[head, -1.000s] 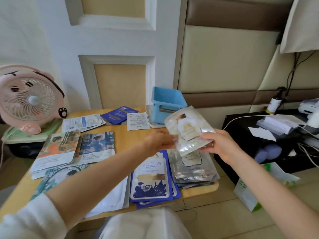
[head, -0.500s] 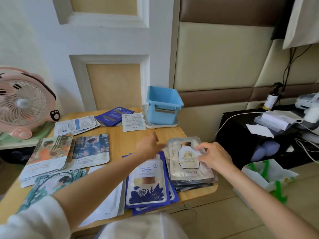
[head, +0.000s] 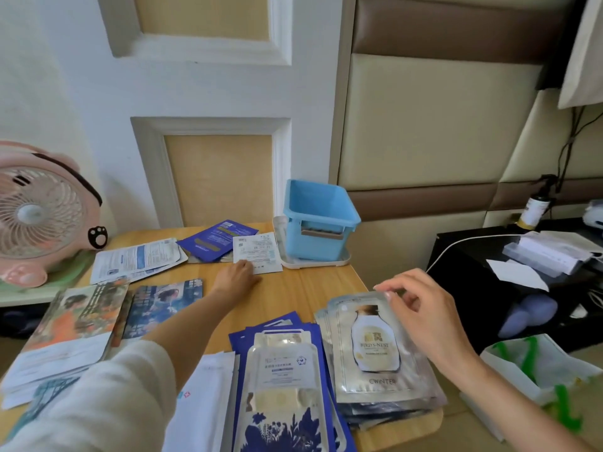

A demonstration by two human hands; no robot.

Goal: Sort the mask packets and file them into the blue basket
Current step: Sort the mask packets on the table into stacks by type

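The blue basket (head: 318, 220) stands empty on a white tray at the table's far right. A silver packet with a bottle print (head: 368, 347) tops a stack at the near right; my right hand (head: 421, 308) hovers just above its upper edge, fingers apart, holding nothing. My left hand (head: 236, 277) reaches across the table and rests on the near corner of a white printed packet (head: 257, 254). A dark blue packet (head: 217, 239) lies just behind it. Blue-and-white floral packets (head: 284, 389) are stacked at the front centre.
A pink desk fan (head: 36, 210) stands at the far left. Illustrated packets (head: 88, 314) and white ones (head: 137, 259) cover the table's left side. A black side table (head: 509, 288) with cables, papers and a bottle is on the right, a white bag (head: 535, 370) below it.
The silver packet, held up in both hands a second ago, now lies on its stack. My right hand has let go of it. My left hand moved forward to the white printed packet.
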